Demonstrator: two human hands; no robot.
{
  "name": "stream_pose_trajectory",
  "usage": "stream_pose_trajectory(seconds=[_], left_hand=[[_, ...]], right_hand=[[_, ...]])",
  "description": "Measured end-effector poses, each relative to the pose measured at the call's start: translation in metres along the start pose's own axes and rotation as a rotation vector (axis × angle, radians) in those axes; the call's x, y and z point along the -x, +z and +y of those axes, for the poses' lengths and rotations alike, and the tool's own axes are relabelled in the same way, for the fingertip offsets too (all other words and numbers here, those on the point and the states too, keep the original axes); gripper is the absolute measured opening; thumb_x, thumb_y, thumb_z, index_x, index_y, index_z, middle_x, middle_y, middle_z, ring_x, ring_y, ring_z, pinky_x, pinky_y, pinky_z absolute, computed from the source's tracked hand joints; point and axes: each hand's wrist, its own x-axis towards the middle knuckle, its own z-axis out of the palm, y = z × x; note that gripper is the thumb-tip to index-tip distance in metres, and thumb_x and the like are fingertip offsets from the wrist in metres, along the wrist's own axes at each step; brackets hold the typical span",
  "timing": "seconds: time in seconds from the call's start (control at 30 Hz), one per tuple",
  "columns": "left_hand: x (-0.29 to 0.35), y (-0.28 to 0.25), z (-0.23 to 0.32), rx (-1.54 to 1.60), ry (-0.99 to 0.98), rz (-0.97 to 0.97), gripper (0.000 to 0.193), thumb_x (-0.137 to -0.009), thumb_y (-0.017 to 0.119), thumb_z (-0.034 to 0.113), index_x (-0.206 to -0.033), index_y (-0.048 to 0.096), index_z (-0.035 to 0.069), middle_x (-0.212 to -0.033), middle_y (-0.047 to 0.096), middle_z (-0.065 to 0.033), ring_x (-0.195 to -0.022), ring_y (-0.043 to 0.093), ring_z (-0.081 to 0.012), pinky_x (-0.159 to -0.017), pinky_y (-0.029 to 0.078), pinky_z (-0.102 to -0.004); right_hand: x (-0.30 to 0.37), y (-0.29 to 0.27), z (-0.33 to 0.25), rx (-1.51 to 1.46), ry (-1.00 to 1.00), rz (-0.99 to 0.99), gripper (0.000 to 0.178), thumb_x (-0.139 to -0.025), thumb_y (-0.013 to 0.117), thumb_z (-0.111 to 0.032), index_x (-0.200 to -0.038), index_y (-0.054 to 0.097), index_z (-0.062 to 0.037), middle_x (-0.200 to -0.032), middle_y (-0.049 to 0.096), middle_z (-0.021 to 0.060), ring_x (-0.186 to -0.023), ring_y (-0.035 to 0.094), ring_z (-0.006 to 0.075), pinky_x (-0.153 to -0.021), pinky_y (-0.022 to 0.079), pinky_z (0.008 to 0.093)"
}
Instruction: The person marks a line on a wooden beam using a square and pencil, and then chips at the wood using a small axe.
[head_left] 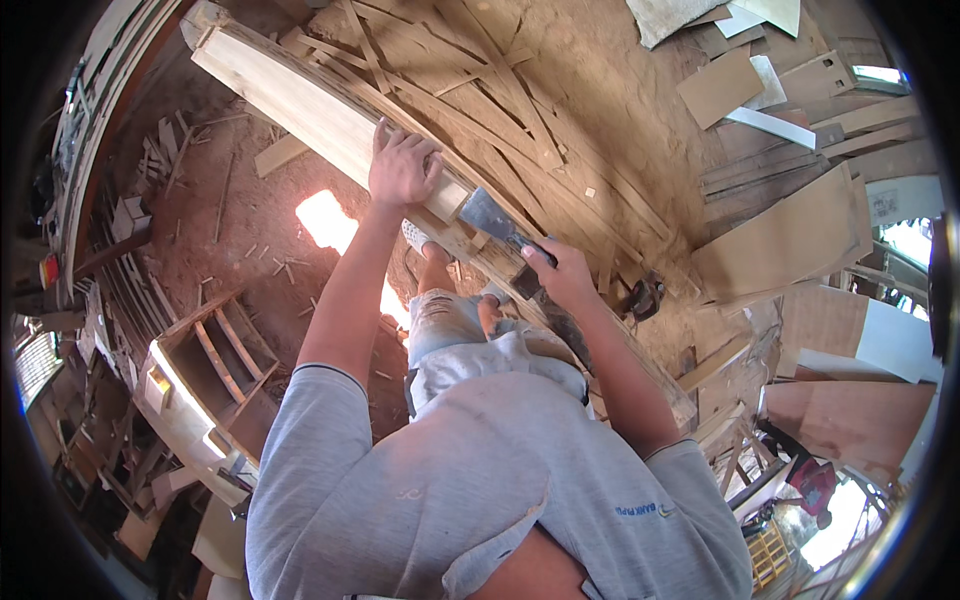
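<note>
A long pale wooden board (290,98) lies on a narrow timber bench, running from the far left toward the middle. My left hand (403,170) rests on its near part with the fingers bent over the wood, gripping it. Just to the right, my right hand (563,277) is closed around the black handle of a putty knife (487,213). The knife's wide grey blade points up and left, at the board's near end. Whether the blade touches the wood, I cannot tell.
Long wood strips (510,90) lie across the brown surface beyond the bench. A dark power tool (645,297) sits right of my right hand. Brown sheet panels (780,235) are piled at the right. An open wooden box frame (215,365) stands at the left, near scattered offcuts.
</note>
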Motion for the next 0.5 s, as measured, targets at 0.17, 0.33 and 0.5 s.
stream_pose_trajectory(seconds=[0.17, 0.33, 0.5], left_hand=[[0.002, 0.011, -0.008, 0.114, 0.031, 0.153, 0.023, -0.092, 0.064, 0.032, -0.095, 0.08, 0.015, -0.092, 0.074, -0.0031, -0.101, 0.068, -0.0262, -0.129, 0.026, -0.0579], [-0.002, 0.007, -0.01, 0.09, 0.035, 0.143, 0.023, -0.091, 0.064, 0.032, -0.093, 0.078, 0.014, -0.09, 0.073, -0.0042, -0.101, 0.067, -0.0266, -0.129, 0.026, -0.0581], [-0.01, -0.004, -0.004, 0.047, -0.025, -0.058, 0.027, -0.091, 0.066, 0.032, -0.106, 0.079, 0.013, -0.109, 0.076, -0.0082, -0.124, 0.064, -0.029, -0.13, 0.022, -0.0588]], right_hand=[[-0.003, -0.012, -0.012, -0.231, 0.248, -0.153, 0.04, -0.102, 0.07, -0.039, -0.118, 0.076, -0.002, -0.078, 0.068, 0.014, -0.071, 0.065, 0.0259, -0.069, 0.05, 0.0396], [0.001, -0.009, -0.024, 0.001, 0.05, -0.045, 0.038, -0.104, 0.07, -0.035, -0.118, 0.077, -0.0016, -0.073, 0.065, 0.0067, -0.063, 0.061, 0.0137, -0.061, 0.047, 0.0336], [0.008, -0.007, -0.012, -0.518, 0.356, -0.07, 0.037, -0.107, 0.068, -0.033, -0.12, 0.077, 0.0005, -0.075, 0.065, 0.0047, -0.057, 0.057, 0.0087, -0.049, 0.043, 0.0274]])
